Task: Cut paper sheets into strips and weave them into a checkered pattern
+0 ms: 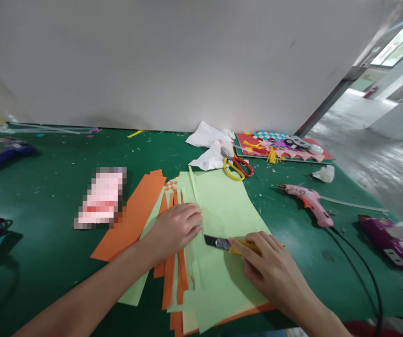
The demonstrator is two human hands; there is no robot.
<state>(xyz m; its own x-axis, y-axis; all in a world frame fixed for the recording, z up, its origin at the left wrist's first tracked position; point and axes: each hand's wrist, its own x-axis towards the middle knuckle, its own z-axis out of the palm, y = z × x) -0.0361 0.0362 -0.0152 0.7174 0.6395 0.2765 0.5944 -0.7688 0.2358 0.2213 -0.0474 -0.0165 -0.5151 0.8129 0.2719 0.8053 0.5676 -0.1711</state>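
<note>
My right hand [270, 260] grips a yellow utility knife [245, 246], its dark blade [211, 241] pointing left and lying just above the light green paper [227, 203]. To its left, my left hand [176, 229] has its fingers curled and pressed down on a narrow light green paper strip [193, 185] along the sheet's left side. The fingertips hide part of this strip. Under and beside the left hand lie loose orange strips [168, 285] and green ones. An orange sheet [131, 220] rests farther left, and a small orange-and-white woven piece [171, 184] sits just beyond the hand.
Red-and-yellow scissors [238, 168] and crumpled white tissue [210, 145] lie behind the paper. At right are a pink glue gun [309, 201] with a black cord and a purple item [393, 241]. A blurred pink item [103, 194] lies left. A grey panel [152, 61] closes the back.
</note>
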